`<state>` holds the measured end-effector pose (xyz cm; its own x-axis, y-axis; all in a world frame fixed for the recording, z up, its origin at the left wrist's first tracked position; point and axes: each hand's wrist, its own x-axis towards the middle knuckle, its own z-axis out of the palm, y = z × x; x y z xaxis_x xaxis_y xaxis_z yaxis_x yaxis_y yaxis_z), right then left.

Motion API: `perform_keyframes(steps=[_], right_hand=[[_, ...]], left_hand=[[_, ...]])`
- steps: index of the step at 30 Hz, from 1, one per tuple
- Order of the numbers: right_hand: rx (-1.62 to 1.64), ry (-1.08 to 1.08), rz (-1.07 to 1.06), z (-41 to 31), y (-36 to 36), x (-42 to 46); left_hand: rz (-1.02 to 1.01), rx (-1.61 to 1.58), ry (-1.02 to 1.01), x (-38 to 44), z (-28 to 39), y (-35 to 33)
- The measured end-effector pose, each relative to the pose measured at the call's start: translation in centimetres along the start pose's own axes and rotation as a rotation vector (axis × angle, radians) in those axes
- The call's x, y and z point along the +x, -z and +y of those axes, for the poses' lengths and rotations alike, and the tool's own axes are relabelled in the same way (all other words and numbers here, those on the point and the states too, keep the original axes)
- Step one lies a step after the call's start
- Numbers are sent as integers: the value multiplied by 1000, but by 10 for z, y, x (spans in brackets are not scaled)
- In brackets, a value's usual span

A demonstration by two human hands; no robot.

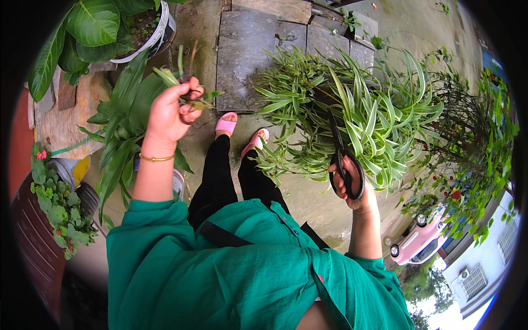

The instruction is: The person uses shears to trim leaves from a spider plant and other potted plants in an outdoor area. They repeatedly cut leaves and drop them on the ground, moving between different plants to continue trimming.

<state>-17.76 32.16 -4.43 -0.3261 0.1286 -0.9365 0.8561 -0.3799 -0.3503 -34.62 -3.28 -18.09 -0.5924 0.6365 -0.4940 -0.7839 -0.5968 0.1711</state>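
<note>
My left hand [175, 109] is closed around a small bunch of plant cuttings [169, 77], with green and brown stems sticking out above and beside the fingers. A gold-coloured bracelet is on that wrist. In my right hand [357, 189] are black-handled scissors [339, 150], fingers through the handle loops. Their dark blades point away from me into a spider plant [371, 119] with green leaves edged in cream. The blade tips lie among its leaves; whether they touch a stem I cannot tell. The spider plant's container is hidden by its foliage.
A white bucket [165, 31] with a broad-leaved plant stands at the upper left, above a long-leaved plant [128, 95]. Stone slabs [245, 49] lie ahead of my feet in pink slippers [227, 123]. A shrub with red flowers [456, 194] is at the right, and a pink car [420, 241] is beyond.
</note>
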Motion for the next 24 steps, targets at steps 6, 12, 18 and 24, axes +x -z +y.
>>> perform_keyframes(steps=[6, 12, 18, 24], right_hand=[[12, 18, -17, -10, -8, -4], [42, 9, -30, -17, -14, 5], [184, -187, -80, -18, -18, 46], [534, -269, -208, -43, -16, 91]], left_hand=[[83, 61, 47, 18, -33, -12], [159, 141, 102, 41, -58, -20], [168, 159, 143, 86, -95, -25], [236, 41, 185, 102, -121, -27]])
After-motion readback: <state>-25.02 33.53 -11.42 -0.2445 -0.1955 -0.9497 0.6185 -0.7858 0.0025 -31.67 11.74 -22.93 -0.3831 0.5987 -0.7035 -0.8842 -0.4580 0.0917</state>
